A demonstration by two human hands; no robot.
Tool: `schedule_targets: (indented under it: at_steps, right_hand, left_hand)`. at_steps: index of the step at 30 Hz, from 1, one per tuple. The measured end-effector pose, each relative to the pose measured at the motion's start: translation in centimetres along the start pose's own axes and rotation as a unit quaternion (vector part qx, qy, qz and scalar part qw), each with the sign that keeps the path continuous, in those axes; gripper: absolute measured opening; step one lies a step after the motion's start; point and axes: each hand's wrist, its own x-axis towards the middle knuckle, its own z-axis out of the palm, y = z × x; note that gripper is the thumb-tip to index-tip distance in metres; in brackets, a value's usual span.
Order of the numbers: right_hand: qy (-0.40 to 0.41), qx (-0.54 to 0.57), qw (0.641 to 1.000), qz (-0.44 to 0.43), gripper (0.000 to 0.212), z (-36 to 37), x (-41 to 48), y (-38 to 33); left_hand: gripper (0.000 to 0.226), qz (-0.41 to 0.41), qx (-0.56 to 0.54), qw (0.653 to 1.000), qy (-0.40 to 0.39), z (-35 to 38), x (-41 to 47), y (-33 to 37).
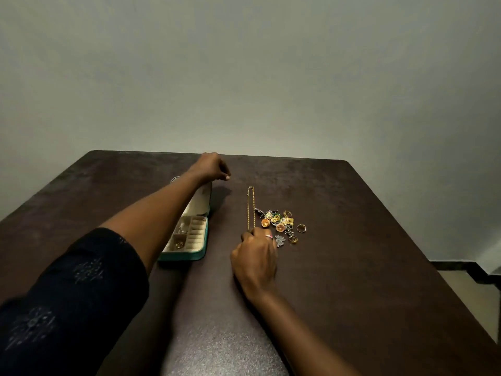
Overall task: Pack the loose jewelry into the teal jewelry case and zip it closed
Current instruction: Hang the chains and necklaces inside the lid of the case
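Note:
The teal jewelry case [204,241] lies open left of centre, its cream lid [201,200] standing up at the far side. A gold ring and a few small pieces sit in its compartments. My left hand [210,166] hovers past the lid's top with fingers curled; nothing shows in it. A thin gold chain [250,207] lies stretched away from me on the table. My right hand [256,256] pinches its near end. To the right of the chain is a heap of loose earrings and rings [279,221], with one ring [301,228] slightly apart.
Everything rests on a dark brown table [366,253] that stands against a plain grey wall. The table's right edge drops to a floor with a dark step at the far right. My left forearm crosses above the case.

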Motion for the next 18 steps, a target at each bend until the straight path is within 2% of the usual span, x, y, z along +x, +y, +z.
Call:
schedule_targets:
  at_steps: [2,7,9,13,18]
  right_hand:
    - [-0.024,0.018,1.000,-0.002,0.011,0.0,0.6,-0.8]
    - [-0.026,0.054,0.998,-0.031,0.025,-0.3,1.9,-3.6]
    - [-0.024,0.071,0.997,-0.036,0.027,0.1,2.4,-4.3]
    - [-0.078,0.112,0.990,-0.037,0.026,1.3,2.9,-5.2]
    - [-0.157,0.138,0.974,-0.082,0.024,2.3,3.4,-5.8]
  left_hand:
    - [0.025,0.006,-0.002,1.000,0.017,-0.7,-1.7,-0.9]
    - [0.022,0.051,-0.051,0.989,0.126,-1.5,-5.7,-1.5]
    - [0.020,0.060,-0.085,0.984,0.145,-2.1,-7.0,-1.4]
    - [0.018,0.051,-0.075,0.986,0.141,-3.3,-9.0,-2.3]
    - [0.028,-0.027,-0.074,0.992,0.101,-3.8,-11.5,-3.7]
